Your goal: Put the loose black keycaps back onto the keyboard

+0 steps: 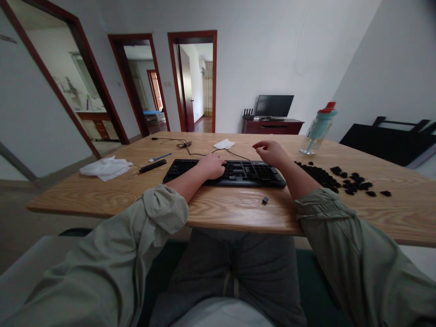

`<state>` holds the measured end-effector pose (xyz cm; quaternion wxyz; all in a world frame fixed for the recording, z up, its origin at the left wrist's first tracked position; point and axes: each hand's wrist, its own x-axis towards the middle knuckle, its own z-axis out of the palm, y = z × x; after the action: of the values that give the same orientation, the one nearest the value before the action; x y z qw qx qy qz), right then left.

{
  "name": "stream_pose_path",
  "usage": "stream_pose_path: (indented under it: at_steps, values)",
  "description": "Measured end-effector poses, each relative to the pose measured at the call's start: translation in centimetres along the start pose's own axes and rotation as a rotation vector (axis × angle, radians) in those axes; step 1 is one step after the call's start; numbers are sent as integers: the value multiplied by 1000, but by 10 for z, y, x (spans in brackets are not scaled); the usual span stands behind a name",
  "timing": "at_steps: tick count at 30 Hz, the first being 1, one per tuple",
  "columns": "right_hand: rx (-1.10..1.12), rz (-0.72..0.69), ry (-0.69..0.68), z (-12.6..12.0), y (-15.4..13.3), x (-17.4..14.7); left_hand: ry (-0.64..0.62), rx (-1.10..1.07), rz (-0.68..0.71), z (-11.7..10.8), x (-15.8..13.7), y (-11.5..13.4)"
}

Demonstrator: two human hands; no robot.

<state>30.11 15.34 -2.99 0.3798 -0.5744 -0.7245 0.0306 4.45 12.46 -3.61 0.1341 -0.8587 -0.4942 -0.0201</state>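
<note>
Black against the wood-grain table [231, 211], the keyboard [248, 174] lies right in front of the seated person. Their left hand [213, 166] rests on its middle, fingers bent and close together over the keys; from here I can't tell whether they grip anything. The right hand [271, 152] is bent at the wrist above the keyboard's right end, fingers curled and pointing left; whether the fingertips hold something I can't make out. One loose key [265, 200] sits on the near side of the keyboard, and a heap of black keys [318, 176] spreads beside the right forearm. Behind the heap stands a water bottle [317, 131] with a red-topped lid. Off to the left lie a blue-handled brush [161, 157] and crumpled tissue [105, 168].
</note>
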Motion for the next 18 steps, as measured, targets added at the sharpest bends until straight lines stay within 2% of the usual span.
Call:
stream_pose_path:
  at_steps: [5, 11, 18]
  values:
    - [9, 12, -26, 4, 6, 1, 0, 19, 37, -4, -1, 5]
    - [11, 26, -57, 4, -1, -2, 4, 16, 42, -3, 1, 7]
    - [12, 49, -50, 1, -7, -5, 109, -4, -18, 1, 0, 3]
